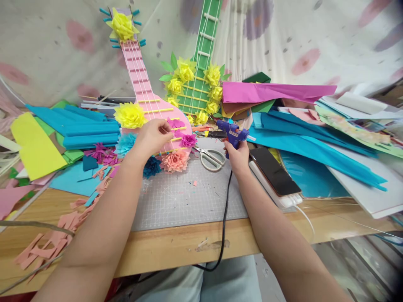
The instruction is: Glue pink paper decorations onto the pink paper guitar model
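My right hand [238, 156] grips a blue hot glue gun [233, 133] by its handle, its nozzle pointing left toward the pink paper guitar. The fingers of my left hand [153, 135] are pinched together over the body of the pink paper guitar [145, 82]; whatever is between them is hidden. Just beyond those fingertips is a magenta paper piece [176, 123], with a magenta paper flower [189, 140] to the right. Yellow [130, 115], light blue [125, 144], dark blue [151, 167] and peach [175, 161] paper flowers surround the guitar's lower body.
Scissors [211, 158] lie on the grey cutting mat [189, 201]. A green paper guitar [201, 63] with yellow flowers stands behind. A phone [275, 171] rests on a white power bank [288, 200] at right. Blue crepe paper [315, 147] and peach scraps [59, 235] cover both sides. The black cord [224, 226] hangs over the table edge.
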A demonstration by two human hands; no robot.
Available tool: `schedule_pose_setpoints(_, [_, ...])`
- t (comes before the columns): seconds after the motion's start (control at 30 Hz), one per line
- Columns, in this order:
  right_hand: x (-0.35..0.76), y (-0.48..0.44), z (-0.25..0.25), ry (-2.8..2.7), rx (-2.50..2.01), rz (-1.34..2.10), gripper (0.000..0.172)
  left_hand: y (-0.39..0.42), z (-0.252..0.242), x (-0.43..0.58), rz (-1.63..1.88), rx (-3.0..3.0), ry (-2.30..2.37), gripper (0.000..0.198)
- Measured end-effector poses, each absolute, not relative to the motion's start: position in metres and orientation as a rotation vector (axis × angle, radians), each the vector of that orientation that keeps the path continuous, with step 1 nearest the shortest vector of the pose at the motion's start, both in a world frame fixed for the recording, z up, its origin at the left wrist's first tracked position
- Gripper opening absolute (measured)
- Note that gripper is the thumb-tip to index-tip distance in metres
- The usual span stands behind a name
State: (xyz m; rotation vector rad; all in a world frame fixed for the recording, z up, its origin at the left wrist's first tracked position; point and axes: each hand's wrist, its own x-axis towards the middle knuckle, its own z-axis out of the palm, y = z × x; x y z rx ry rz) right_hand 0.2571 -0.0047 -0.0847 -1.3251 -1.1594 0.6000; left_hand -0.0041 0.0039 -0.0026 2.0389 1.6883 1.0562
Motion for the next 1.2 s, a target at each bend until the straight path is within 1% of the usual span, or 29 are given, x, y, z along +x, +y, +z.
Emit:
schedule_pose_setpoints(0.07, [0.25,-0.012,-0.075,-1.071,-1.245,0.716,0.032,-0.002,-0.003,-0.005,1.205,1.854,1.578,0.012])
schedule_pose_setpoints(0.13, [0.242,-0.022,-0.065,-1.095,-1.155,0.888,0.033,-0.013,-0.008,-0.003,1.304,1.682,1.455,0.015])
schedule_pose_setpoints(0.27, [0.228,-0.044,-0.05,-1.388,-1.086,1.227,0.038,-0.049,-0.03,0.001,1.262,1.47,1.36,0.022])
schedule_pose_setpoints(0.4, [0.217,-0.057,-0.046,-1.672,-1.191,1.363,0.044,-0.085,-0.052,-0.005,1.14,1.346,1.408,0.024])
schedule_pose_setpoints(0.53, [0.214,-0.06,-0.045,-1.801,-1.3,1.334,0.047,-0.099,-0.062,-0.012,1.078,1.34,1.414,0.024])
schedule_pose_setpoints(0.7, [0.221,-0.058,-0.043,-1.837,-1.364,1.278,0.048,-0.095,-0.064,-0.016,1.093,1.507,1.464,0.022])
schedule_pose_setpoints(0.97, [0.217,-0.059,-0.046,-1.922,-1.352,1.181,0.041,-0.095,-0.062,-0.02,1.062,1.774,1.535,0.023])
schedule_pose_setpoints(1.2, [0.218,-0.055,-0.054,-1.945,-1.362,1.111,0.042,-0.093,-0.063,-0.021,1.05,1.839,1.552,0.025])
